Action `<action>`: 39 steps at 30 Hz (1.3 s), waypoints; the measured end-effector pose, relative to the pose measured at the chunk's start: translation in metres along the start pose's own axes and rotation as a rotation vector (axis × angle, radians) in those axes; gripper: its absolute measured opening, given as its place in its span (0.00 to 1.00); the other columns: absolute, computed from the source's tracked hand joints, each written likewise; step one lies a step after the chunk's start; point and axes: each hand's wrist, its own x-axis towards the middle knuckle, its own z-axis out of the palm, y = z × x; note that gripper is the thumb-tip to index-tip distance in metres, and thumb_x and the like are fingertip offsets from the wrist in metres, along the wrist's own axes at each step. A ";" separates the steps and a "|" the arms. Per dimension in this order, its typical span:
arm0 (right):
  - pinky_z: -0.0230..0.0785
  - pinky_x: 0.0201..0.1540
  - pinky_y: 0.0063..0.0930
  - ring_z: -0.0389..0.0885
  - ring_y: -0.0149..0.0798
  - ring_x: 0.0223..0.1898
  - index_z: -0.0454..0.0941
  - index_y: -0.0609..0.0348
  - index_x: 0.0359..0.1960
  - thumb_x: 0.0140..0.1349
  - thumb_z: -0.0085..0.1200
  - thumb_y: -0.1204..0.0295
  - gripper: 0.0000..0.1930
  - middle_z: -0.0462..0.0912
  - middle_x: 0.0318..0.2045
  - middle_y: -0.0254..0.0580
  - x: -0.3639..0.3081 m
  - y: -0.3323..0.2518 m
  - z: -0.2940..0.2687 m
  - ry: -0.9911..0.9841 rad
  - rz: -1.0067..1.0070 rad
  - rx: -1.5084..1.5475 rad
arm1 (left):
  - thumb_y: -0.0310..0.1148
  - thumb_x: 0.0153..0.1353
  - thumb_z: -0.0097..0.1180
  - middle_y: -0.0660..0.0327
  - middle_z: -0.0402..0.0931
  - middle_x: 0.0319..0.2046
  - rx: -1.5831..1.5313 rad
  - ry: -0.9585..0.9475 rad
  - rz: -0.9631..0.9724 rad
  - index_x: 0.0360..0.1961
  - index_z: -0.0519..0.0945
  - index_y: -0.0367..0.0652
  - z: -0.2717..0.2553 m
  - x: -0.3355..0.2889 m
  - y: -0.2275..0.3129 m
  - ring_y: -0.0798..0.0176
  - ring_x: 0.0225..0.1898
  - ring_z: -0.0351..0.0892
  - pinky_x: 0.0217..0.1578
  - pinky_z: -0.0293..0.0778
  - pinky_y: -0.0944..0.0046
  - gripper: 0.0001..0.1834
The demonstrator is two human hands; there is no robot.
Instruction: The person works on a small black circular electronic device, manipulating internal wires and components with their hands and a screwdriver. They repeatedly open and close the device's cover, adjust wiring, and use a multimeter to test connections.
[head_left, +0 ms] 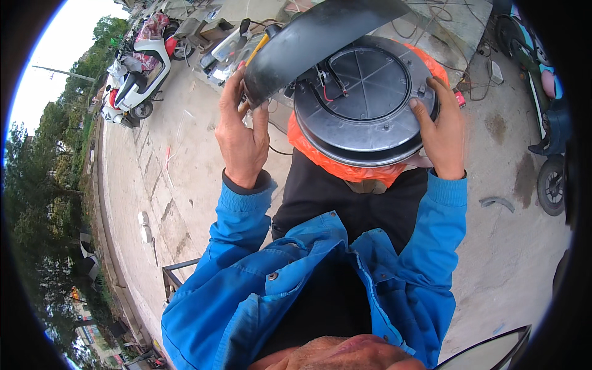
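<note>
My left hand (242, 139) is closed on the lower left edge of a smooth black curved cover (308, 46), thumb below and fingers at its side. That cover is tilted up and hides the far left part of a round black plastic housing (364, 126). The housing has a ribbed round panel in its top, with a short red wire and black wires near its left side. On its right rim, my right hand (445, 132) grips with the thumb on top. Crumpled orange plastic (320, 148) lies beneath the housing, just beyond my knees.
Loose cables (425, 18) lie on the ground at the far side. A white scooter (139, 80) stands at the far left, and another scooter (552, 123) is close on the right. Assorted items (225, 55) sit beyond my left hand. A metal frame (179, 268) is beside my left elbow.
</note>
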 end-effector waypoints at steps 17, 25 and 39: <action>0.68 0.65 0.51 0.74 0.64 0.62 0.79 0.66 0.56 0.63 0.67 0.69 0.22 0.73 0.60 0.62 -0.051 -0.049 0.007 0.038 -0.058 -0.184 | 0.26 0.71 0.60 0.44 0.86 0.50 -0.090 0.001 0.028 0.67 0.72 0.39 -0.002 0.048 -0.029 0.46 0.46 0.91 0.45 0.86 0.55 0.25; 0.71 0.59 0.50 0.78 0.62 0.57 0.82 0.65 0.47 0.60 0.69 0.70 0.16 0.79 0.54 0.59 -0.050 -0.068 -0.003 -0.042 -0.129 -0.241 | 0.27 0.73 0.58 0.45 0.86 0.45 -0.134 0.015 0.017 0.66 0.73 0.40 0.008 0.064 -0.054 0.47 0.44 0.90 0.42 0.83 0.56 0.21; 0.73 0.61 0.43 0.83 0.55 0.58 0.80 0.67 0.58 0.68 0.65 0.63 0.23 0.84 0.55 0.56 0.021 -0.079 -0.003 -0.040 -0.161 -0.213 | 0.26 0.67 0.59 0.45 0.85 0.41 -0.105 0.041 0.032 0.61 0.75 0.40 0.009 0.071 -0.068 0.41 0.40 0.86 0.40 0.80 0.49 0.21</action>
